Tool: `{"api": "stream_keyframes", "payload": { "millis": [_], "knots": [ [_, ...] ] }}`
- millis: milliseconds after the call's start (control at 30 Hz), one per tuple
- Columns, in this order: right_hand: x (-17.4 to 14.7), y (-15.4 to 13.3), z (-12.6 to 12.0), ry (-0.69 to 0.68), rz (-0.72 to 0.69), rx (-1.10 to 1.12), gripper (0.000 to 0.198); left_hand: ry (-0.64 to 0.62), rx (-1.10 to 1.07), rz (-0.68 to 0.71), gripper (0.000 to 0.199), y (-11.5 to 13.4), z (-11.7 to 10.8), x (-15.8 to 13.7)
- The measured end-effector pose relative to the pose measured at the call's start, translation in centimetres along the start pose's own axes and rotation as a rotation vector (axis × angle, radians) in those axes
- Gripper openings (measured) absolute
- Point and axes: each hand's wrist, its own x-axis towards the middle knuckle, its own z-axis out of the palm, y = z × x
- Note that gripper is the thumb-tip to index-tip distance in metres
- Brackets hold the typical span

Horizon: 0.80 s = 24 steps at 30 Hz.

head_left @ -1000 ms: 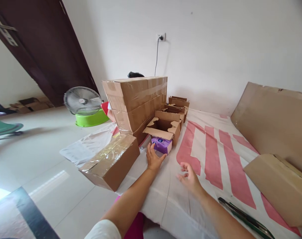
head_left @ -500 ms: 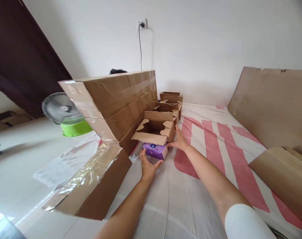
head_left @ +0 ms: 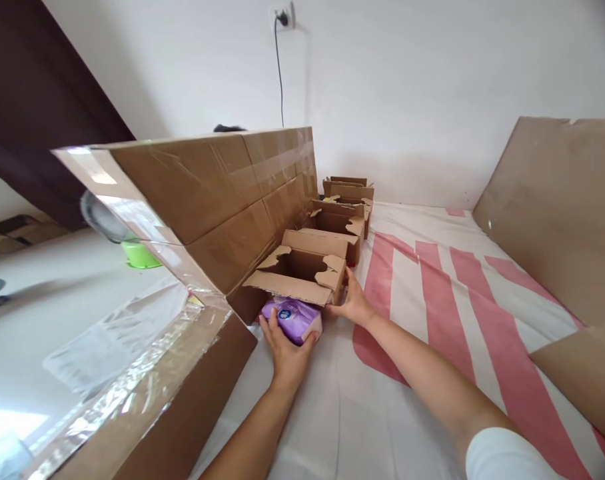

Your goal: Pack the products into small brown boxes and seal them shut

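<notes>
Purple pack (head_left: 298, 321), one, in left hand (head_left: 288, 360)

Left hand (head_left: 286, 352) curved, thumb apart; right hand (head_left: 355, 303) farther forward

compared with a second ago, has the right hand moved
Yes: judged against the red print on the sheet, the right hand has moved forward and left, to the right side of the nearest open box.

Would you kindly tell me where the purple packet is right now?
In the head view, the purple packet sits below centre, slightly left, in the left hand, before the nearest open box.
</notes>
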Motion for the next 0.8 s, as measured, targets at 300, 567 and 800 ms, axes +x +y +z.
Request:
{"api": "stream_keyframes", "payload": {
  "millis": [300, 567, 800],
  "knots": [
    [5.9, 3.1, -2.3, 0.035, 0.039, 0.002, 0.123, 0.01, -0.089, -0.034, 0.083, -0.3, 0.6, -0.1],
    [3.3, 4.6, -1.2, -0.224, 0.134, -0.268, 0.108, -0.204, -0.432, -0.07, 0.091, -1.3, 1.5, 0.0],
    [-1.8, 2.1, -0.5, -0.294, 0.294, -0.609, 0.085, -0.474, -0.145, 0.114, 0.07, -1.4, 1.1, 0.4]
  ]
}}
